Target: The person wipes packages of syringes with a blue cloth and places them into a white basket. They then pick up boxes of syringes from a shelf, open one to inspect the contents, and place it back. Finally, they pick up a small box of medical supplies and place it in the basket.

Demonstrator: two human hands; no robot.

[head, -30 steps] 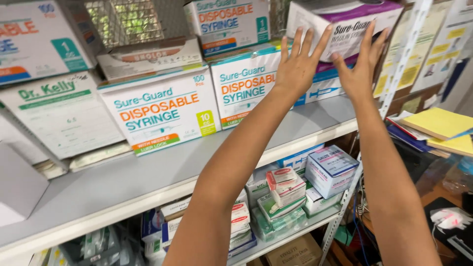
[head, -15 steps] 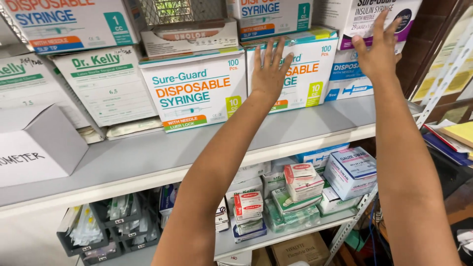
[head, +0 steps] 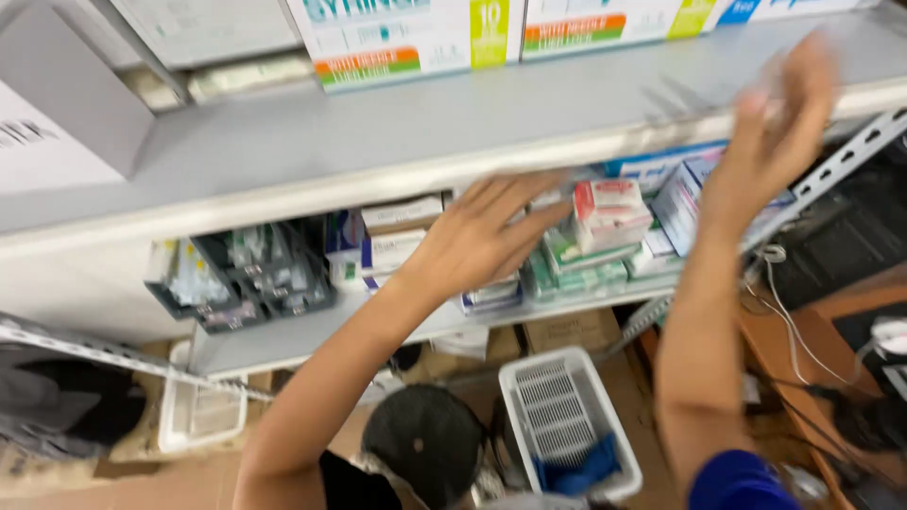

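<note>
Both hands are spread and empty; the left hand [head: 477, 241] is held nearer the small red-and-white box [head: 609, 210], just right of it, than the blurred right hand [head: 779, 118] at upper right

Upper shelf [head: 397, 132]: row of large boxes [head: 416, 38] along the back; a plain box [head: 57, 113] at the left end. Lower shelf [head: 312, 335], beneath: tray of packets [head: 246, 274] at left, flat boxes [head: 392, 236] in the middle, stacked small boxes [head: 609, 212] at right. Left hand [head: 477, 236] before the middle boxes; right hand [head: 779, 118] at the upper shelf's right edge. Floor: slatted basket [head: 562, 416] below the lower shelf.
</note>
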